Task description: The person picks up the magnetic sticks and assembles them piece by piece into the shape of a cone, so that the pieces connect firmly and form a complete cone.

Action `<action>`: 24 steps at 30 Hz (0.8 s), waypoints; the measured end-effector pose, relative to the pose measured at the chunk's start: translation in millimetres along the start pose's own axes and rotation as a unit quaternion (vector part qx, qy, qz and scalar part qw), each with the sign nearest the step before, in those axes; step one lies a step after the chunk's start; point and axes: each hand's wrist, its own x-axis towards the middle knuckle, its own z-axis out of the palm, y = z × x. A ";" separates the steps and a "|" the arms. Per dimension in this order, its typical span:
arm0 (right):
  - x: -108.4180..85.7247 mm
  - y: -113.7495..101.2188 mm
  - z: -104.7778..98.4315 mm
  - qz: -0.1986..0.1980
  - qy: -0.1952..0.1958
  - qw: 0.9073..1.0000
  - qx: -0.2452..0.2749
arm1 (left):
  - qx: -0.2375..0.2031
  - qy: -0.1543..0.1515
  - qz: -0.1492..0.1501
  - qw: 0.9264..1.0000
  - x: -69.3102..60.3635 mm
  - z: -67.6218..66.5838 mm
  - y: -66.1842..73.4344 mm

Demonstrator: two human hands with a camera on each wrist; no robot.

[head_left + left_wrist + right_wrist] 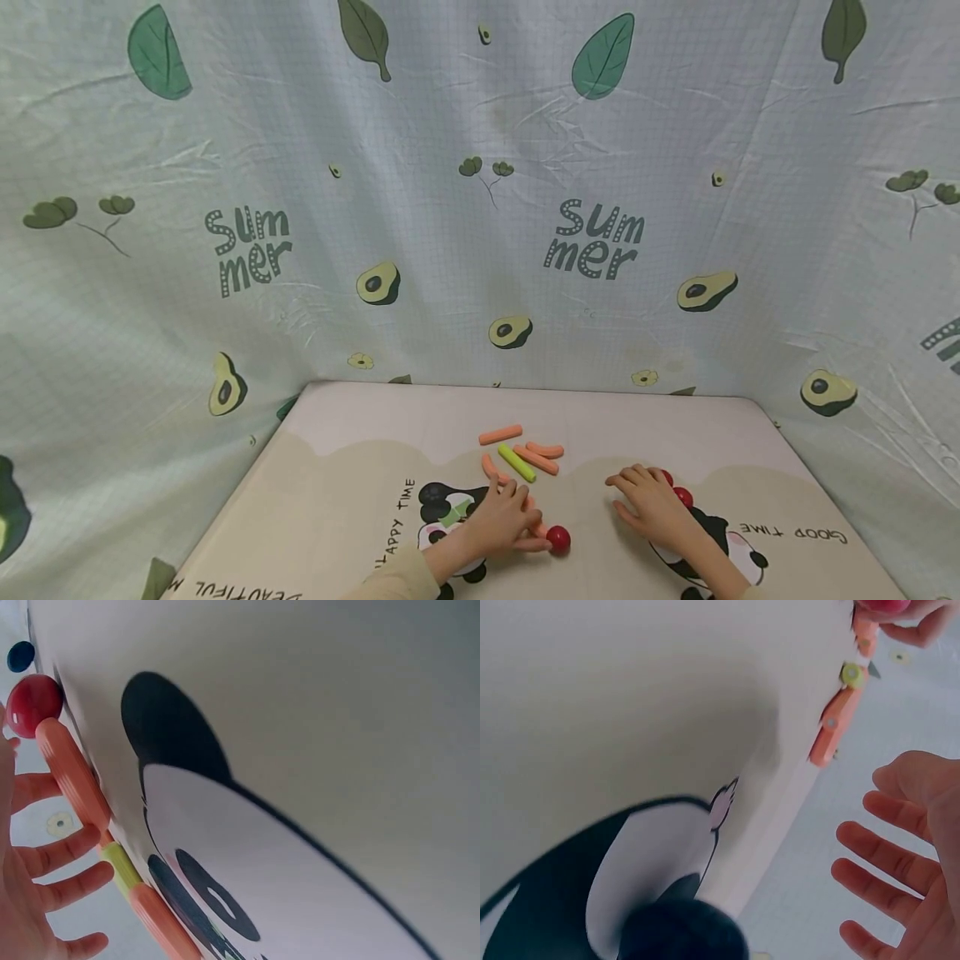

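Observation:
My left hand (pixel 504 521) is low over the table, fingers spread, among several orange sticks (pixel 500 435) and one yellow-green stick (pixel 517 463). Beside its thumb lies a shiny red ball (pixel 558 541); in the left wrist view the red ball (pixel 35 706) meets the end of a ridged orange stick (pixel 73 771). Whether the fingertips touch that stick I cannot tell. To the right, my right hand (pixel 654 504) reaches over the table with loose, parted fingers and no held thing. Two red balls (pixel 682 497) sit just beyond it, partly hidden.
The table (pixel 360 417) has printed pandas and lettering. Behind it hangs a pale leaf-and-avocado curtain (pixel 435 208). A dark blue ball (pixel 21 656) shows past the red one in the left wrist view. A blurred dark round thing (pixel 682 931) fills the right wrist view's lower edge.

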 end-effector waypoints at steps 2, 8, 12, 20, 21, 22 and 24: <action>-1.4 2.7 -0.9 0.004 0.006 1.000 -0.007 | -0.016 -0.006 -0.004 1.000 1.1 -0.8 1.2; -4.5 11.6 -3.4 0.015 0.010 0.999 -0.028 | -0.040 -0.031 -0.002 0.999 4.7 -4.5 6.0; -5.8 17.5 -6.9 0.022 0.012 0.998 -0.049 | -0.057 -0.056 -0.004 0.997 6.1 -6.8 9.7; -9.6 31.0 -9.8 0.034 0.040 0.996 -0.070 | -0.051 -0.067 0.002 0.996 7.2 -7.1 12.7; -10.0 32.5 -10.2 0.035 0.048 0.996 -0.070 | -0.049 -0.065 0.004 0.997 7.2 -7.0 12.6; -10.6 34.1 -10.3 0.037 0.053 0.995 -0.072 | -0.048 -0.065 0.006 0.997 7.2 -6.7 12.4; -11.6 37.5 -10.5 0.044 0.058 0.995 -0.074 | -0.049 -0.068 0.010 0.996 7.1 -6.7 12.1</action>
